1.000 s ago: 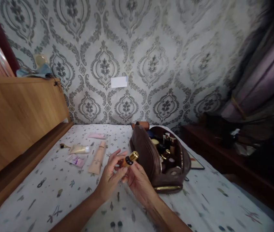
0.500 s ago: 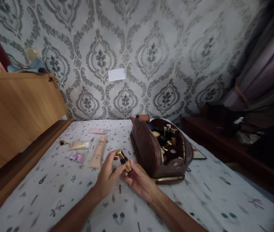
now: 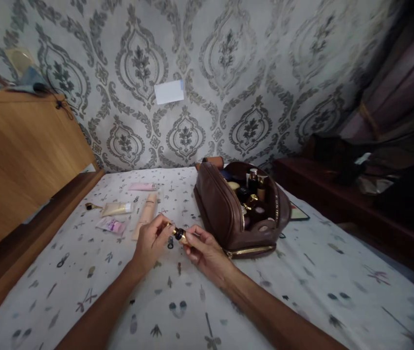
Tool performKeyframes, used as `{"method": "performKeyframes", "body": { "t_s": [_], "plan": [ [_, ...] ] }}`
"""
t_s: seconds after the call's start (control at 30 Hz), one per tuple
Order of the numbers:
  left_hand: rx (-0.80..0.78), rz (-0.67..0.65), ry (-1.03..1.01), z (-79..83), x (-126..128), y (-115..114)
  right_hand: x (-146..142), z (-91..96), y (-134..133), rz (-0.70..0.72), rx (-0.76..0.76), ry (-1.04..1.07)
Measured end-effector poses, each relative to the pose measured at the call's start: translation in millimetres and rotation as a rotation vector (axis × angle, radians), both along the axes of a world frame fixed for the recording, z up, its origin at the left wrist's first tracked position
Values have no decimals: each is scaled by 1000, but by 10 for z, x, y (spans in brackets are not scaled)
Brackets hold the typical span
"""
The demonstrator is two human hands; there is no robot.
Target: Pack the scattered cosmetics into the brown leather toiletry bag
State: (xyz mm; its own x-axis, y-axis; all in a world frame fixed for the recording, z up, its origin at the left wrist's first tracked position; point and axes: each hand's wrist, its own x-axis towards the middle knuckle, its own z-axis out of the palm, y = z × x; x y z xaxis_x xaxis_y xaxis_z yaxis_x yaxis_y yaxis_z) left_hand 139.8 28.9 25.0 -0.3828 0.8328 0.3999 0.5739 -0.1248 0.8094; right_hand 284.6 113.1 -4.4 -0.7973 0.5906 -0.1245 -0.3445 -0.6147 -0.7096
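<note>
Between my two hands is a small gold-and-black cosmetic bottle point(image 3: 180, 234), held tilted just above the sheet; its exact kind is hard to make out. My left hand point(image 3: 151, 242) pinches its gold top end. The fingers of my right hand point(image 3: 208, 253) close round the other end and hide part of it. Just beyond my left hand lies a peach tube point(image 3: 146, 211). To the right stands a brown makeup bag point(image 3: 217, 204), unzipped, with several bottles and gold-capped items point(image 3: 252, 184) inside.
Left on the patterned sheet point(image 3: 177, 311) lie a pink tube point(image 3: 143, 186), a beige tube with white cap point(image 3: 117, 209), a purple tube point(image 3: 111, 225) and a small dark-and-gold item point(image 3: 90, 206). A wooden panel point(image 3: 24, 146) borders the left; a dark red ledge point(image 3: 312, 199) the right.
The view has tipped down slightly. My hands have drawn a little apart, and the bottle has turned from fairly upright to nearly level, its gold top pointing left.
</note>
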Motion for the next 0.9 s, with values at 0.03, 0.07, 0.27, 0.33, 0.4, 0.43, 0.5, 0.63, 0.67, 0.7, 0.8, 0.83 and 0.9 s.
{"method": "performKeyframes", "body": {
  "t_s": [0.03, 0.07, 0.27, 0.33, 0.4, 0.43, 0.5, 0.63, 0.67, 0.7, 0.8, 0.83, 0.9],
  "plan": [
    [3, 8, -14, -8, -3, 6, 4, -1, 0, -8, 12, -10],
    [8, 14, -18, -17, -7, 10, 7, -4, 2, -17, 24, -19],
    [1, -70, -16, -63, -8, -1, 19, -38, 42, -50, 52, -24],
    [-6, -109, -42, -63, 9, -14, 18, -49, 51, -59, 51, -23],
    [-21, -129, -55, -57, 23, -22, 17, -53, 53, -72, 47, -26],
    [-30, -128, -58, -53, 27, -23, 17, -53, 53, -81, 45, -29],
    [-35, -113, -70, -52, 31, -16, 19, -48, 49, -98, 46, -37],
    [-9, -108, -137, -78, 27, 9, 29, -41, 37, -110, 52, -32],
    [-1, -107, -150, -89, 25, 15, 31, -41, 34, -112, 49, -29],
    [4, -105, -162, -101, 22, 19, 32, -43, 32, -115, 46, -27],
    [7, -96, -204, -133, 13, 31, 29, -53, 30, -116, 38, -14],
    [3, -96, -221, -141, 10, 34, 27, -57, 31, -115, 35, -6],
    [0, -92, -248, -151, 6, 39, 22, -64, 34, -111, 30, 12]
  ]
}}
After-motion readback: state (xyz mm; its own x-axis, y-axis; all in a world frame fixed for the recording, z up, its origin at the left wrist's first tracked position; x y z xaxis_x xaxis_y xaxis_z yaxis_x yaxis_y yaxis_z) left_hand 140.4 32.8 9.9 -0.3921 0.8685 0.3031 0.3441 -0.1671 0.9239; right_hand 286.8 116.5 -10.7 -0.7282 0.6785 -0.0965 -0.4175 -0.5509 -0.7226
